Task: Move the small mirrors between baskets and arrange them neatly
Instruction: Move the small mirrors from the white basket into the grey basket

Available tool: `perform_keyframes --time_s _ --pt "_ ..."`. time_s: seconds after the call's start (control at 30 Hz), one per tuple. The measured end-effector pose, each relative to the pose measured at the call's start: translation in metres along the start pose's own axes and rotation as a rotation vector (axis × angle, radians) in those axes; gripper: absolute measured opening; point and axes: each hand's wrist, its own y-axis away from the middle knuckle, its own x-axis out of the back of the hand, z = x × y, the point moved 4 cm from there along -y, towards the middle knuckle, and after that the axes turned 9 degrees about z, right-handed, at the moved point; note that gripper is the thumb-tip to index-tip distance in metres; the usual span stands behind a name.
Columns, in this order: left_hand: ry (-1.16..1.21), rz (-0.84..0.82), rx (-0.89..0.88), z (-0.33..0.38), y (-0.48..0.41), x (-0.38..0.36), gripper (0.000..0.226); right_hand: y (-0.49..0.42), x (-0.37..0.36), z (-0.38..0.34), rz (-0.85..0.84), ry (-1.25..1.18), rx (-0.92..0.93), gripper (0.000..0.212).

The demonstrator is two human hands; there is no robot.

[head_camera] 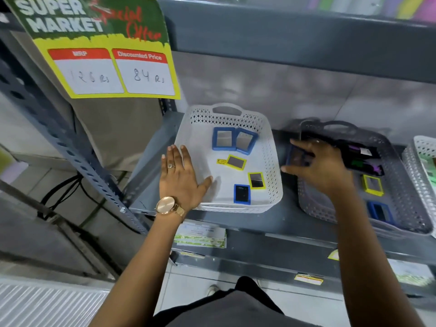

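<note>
A white basket (273, 161) on the grey shelf holds several small framed mirrors: two blue ones (223, 139) side by side at the back, two yellow ones (236, 162) in the middle, and one blue (242, 194) at the front. My left hand (181, 178) lies flat and open on the basket's left rim. My right hand (318, 166) hovers between the baskets, gripping a dark blue mirror (296, 158). The grey basket (311, 206) to the right contains a yellow mirror (372, 185), a blue mirror (380, 211) and dark packets (361, 159).
A yellow and green price sign (111, 48) hangs at the upper left. Another white basket (422, 147) sits at the far right edge. An upper shelf (283, 27) overhangs the baskets. Price labels (200, 237) line the shelf front.
</note>
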Motion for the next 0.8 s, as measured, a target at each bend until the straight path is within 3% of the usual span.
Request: perform_keyframes --time_s 0.1,0.27,0.4,0.53,0.8 --pt "0.021 0.006 0.003 0.000 -0.001 0.001 0.099 0.009 0.012 0.048 -0.073 0.230 -0.129 0.061" --pt "0.033 0.008 0.006 0.000 -0.001 0.002 0.100 0.013 0.006 0.082 -0.172 0.239 -0.225 0.043" --pt "0.046 0.011 0.017 0.001 -0.001 0.004 0.100 0.016 -0.006 0.100 -0.263 0.307 -0.255 0.016" --pt "0.055 0.020 0.037 0.000 -0.002 0.004 0.105 0.017 -0.018 0.113 -0.311 0.392 -0.187 0.036" --pt "0.073 0.030 0.034 0.000 0.000 0.006 0.102 0.015 -0.023 0.123 -0.263 0.419 -0.189 0.038"
